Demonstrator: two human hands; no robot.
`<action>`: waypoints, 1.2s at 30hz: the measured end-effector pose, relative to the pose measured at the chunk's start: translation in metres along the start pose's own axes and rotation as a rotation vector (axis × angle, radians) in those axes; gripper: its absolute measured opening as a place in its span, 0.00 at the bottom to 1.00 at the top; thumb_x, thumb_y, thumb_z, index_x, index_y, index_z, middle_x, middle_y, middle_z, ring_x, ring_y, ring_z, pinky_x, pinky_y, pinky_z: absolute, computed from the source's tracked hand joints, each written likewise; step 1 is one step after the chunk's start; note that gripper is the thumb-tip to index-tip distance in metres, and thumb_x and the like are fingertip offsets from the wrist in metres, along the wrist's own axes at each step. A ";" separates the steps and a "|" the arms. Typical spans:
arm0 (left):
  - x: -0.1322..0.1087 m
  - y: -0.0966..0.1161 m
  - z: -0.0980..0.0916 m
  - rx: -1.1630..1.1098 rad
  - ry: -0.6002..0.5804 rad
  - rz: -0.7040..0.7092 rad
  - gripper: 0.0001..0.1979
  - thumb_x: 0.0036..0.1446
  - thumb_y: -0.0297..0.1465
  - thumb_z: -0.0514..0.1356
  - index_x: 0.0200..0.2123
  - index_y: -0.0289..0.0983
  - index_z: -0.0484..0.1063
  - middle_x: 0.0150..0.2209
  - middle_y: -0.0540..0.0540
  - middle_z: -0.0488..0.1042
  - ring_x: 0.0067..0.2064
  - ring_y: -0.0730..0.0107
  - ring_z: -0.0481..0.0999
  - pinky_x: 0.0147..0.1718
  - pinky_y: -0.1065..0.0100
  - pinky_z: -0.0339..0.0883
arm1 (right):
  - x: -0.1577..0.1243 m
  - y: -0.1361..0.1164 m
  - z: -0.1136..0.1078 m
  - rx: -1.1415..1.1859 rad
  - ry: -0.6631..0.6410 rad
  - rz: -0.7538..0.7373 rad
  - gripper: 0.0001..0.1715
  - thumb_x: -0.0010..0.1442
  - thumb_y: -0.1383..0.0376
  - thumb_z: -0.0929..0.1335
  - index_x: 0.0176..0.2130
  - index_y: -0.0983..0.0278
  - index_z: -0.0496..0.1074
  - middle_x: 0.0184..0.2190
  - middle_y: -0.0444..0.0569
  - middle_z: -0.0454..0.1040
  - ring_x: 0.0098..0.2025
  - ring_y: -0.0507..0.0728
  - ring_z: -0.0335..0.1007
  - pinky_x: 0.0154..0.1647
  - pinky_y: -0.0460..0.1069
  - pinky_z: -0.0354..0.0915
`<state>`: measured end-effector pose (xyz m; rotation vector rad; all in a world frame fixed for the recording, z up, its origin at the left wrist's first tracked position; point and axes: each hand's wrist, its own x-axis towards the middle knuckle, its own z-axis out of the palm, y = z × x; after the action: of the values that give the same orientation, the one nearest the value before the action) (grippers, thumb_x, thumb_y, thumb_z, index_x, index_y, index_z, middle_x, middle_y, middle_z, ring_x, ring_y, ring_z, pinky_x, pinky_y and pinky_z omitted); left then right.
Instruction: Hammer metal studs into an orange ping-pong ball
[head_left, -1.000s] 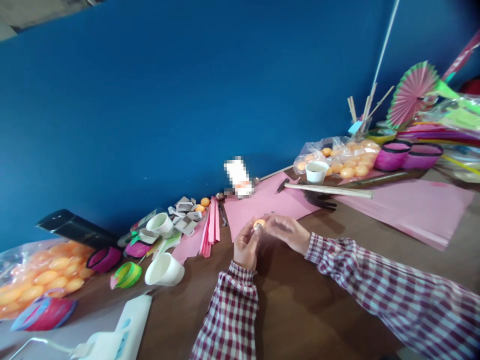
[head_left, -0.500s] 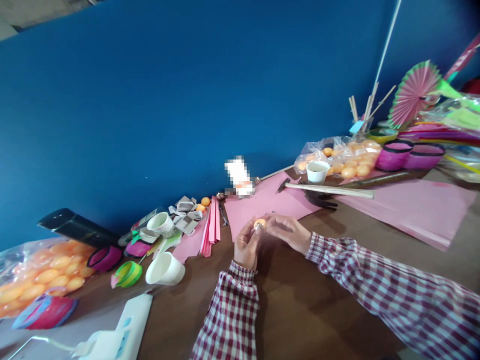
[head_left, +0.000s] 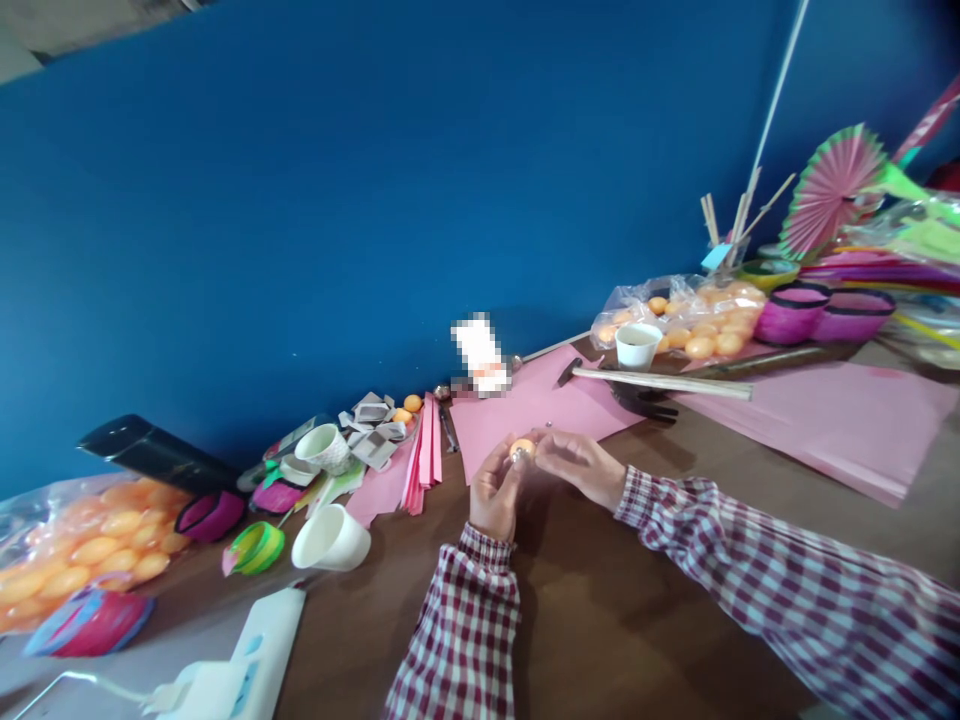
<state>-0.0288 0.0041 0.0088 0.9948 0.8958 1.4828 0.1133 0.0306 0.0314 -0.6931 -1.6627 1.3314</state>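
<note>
A small orange ball [head_left: 523, 447] with a shiny silver metal bit on its near side is pinched between the thumb and fingers of my left hand [head_left: 493, 498]. From the other side, the bent fingers of my right hand [head_left: 586, 468] close on the ball's right edge; their tips are slightly blurred. Both hands are above the brown table [head_left: 585, 620], at the near edge of a pink paper sheet [head_left: 499, 425]. A tiny metal piece [head_left: 549, 424] lies on that sheet just beyond my fingers.
A hammer [head_left: 660, 380] lies across the pink paper to the right, with dark-handled pliers or scissors [head_left: 645, 402] under it. Bags of orange balls [head_left: 712, 320] stand right and left. At left are white cups [head_left: 331, 538], pink strips [head_left: 424, 455] and a power strip [head_left: 259, 650].
Both hands stay on the orange ball with almost no movement. The whole view has shifted very slightly.
</note>
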 end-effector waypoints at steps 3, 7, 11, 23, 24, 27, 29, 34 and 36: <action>0.000 -0.002 0.000 0.030 0.008 0.016 0.21 0.46 0.32 0.60 0.46 0.35 0.66 0.46 0.41 0.71 0.48 0.60 0.68 0.49 0.57 0.57 | 0.000 0.002 0.000 0.002 0.006 -0.007 0.12 0.53 0.60 0.63 0.27 0.66 0.66 0.42 0.50 0.68 0.44 0.55 0.63 0.47 0.51 0.57; -0.001 -0.002 0.002 0.071 0.021 0.041 0.21 0.47 0.32 0.60 0.46 0.35 0.67 0.44 0.41 0.72 0.48 0.60 0.68 0.49 0.57 0.58 | 0.001 0.003 -0.001 -0.010 0.013 0.009 0.11 0.53 0.59 0.64 0.27 0.66 0.67 0.39 0.49 0.69 0.44 0.55 0.63 0.47 0.52 0.58; -0.001 0.002 0.003 0.137 0.033 0.056 0.20 0.46 0.32 0.60 0.45 0.34 0.68 0.44 0.41 0.72 0.48 0.60 0.68 0.49 0.57 0.59 | 0.002 0.003 -0.002 -0.037 0.028 0.048 0.12 0.51 0.58 0.65 0.26 0.65 0.68 0.39 0.49 0.70 0.45 0.57 0.63 0.47 0.53 0.58; -0.001 -0.002 -0.003 0.198 0.061 0.061 0.22 0.43 0.34 0.62 0.44 0.36 0.69 0.44 0.41 0.72 0.49 0.57 0.67 0.50 0.56 0.57 | 0.003 0.007 -0.002 0.041 0.075 0.105 0.13 0.47 0.57 0.67 0.27 0.66 0.68 0.35 0.49 0.72 0.38 0.54 0.67 0.41 0.52 0.62; -0.001 -0.003 -0.003 0.193 0.065 0.057 0.22 0.43 0.34 0.62 0.44 0.36 0.69 0.44 0.41 0.72 0.48 0.57 0.68 0.50 0.56 0.58 | 0.003 0.007 -0.002 0.039 0.084 0.105 0.13 0.47 0.57 0.67 0.26 0.66 0.68 0.34 0.49 0.72 0.36 0.53 0.67 0.39 0.51 0.63; -0.001 -0.003 -0.002 0.180 0.077 0.048 0.22 0.43 0.34 0.62 0.44 0.36 0.69 0.44 0.41 0.72 0.48 0.57 0.68 0.50 0.56 0.58 | 0.003 0.007 -0.002 0.026 0.104 0.117 0.13 0.47 0.57 0.68 0.26 0.66 0.68 0.30 0.48 0.72 0.31 0.52 0.67 0.36 0.50 0.64; -0.001 -0.003 -0.002 0.179 0.081 0.047 0.22 0.43 0.34 0.62 0.44 0.36 0.69 0.44 0.41 0.72 0.49 0.56 0.67 0.50 0.57 0.57 | 0.003 0.007 -0.002 0.020 0.113 0.132 0.13 0.46 0.57 0.68 0.26 0.66 0.68 0.29 0.47 0.72 0.30 0.51 0.66 0.34 0.49 0.63; -0.001 -0.004 -0.003 0.196 0.068 0.045 0.22 0.42 0.33 0.62 0.44 0.36 0.69 0.44 0.42 0.72 0.49 0.56 0.67 0.50 0.57 0.57 | 0.003 0.008 -0.001 0.033 0.135 0.161 0.13 0.45 0.58 0.68 0.26 0.66 0.69 0.28 0.46 0.72 0.29 0.51 0.66 0.33 0.49 0.63; -0.001 -0.004 -0.003 0.208 0.069 0.050 0.22 0.43 0.33 0.62 0.44 0.36 0.69 0.44 0.42 0.72 0.49 0.57 0.67 0.51 0.57 0.57 | 0.003 0.008 -0.001 0.045 0.142 0.162 0.13 0.45 0.58 0.69 0.26 0.66 0.69 0.27 0.46 0.72 0.29 0.51 0.66 0.34 0.49 0.63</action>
<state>-0.0305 0.0039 0.0039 1.1301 1.0993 1.4950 0.1119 0.0355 0.0241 -0.8902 -1.4850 1.3943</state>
